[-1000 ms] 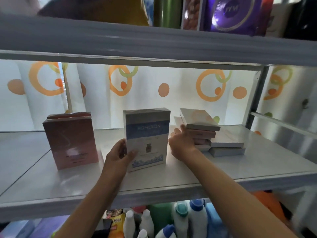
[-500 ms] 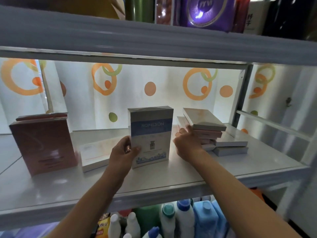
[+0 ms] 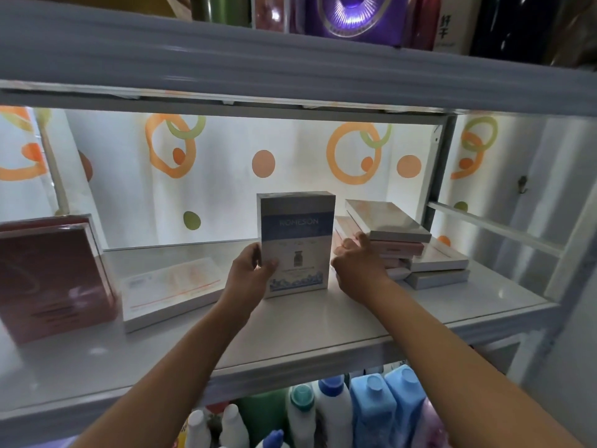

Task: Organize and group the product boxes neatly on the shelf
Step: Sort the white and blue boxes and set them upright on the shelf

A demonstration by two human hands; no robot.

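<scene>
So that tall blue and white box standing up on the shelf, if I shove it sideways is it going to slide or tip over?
The blue and white box stands upright on a narrow base, so a high push would probably tip it. The left hand grips it low, which favours sliding. The shelf looks glossy and the box seems film-wrapped, so it likely slides easily.

The white shelf (image 3: 323, 328) carries four groups. At its left end stand dark red boxes (image 3: 55, 279), upright, one behind another. Just beside them a flat white box (image 3: 171, 289) lies on its broad face. Near the middle a blue and white box (image 3: 295, 245) stands upright, facing forward. To its right lies an uneven stack of flat boxes (image 3: 403, 244), pink and grey, with edges not aligned.
</scene>
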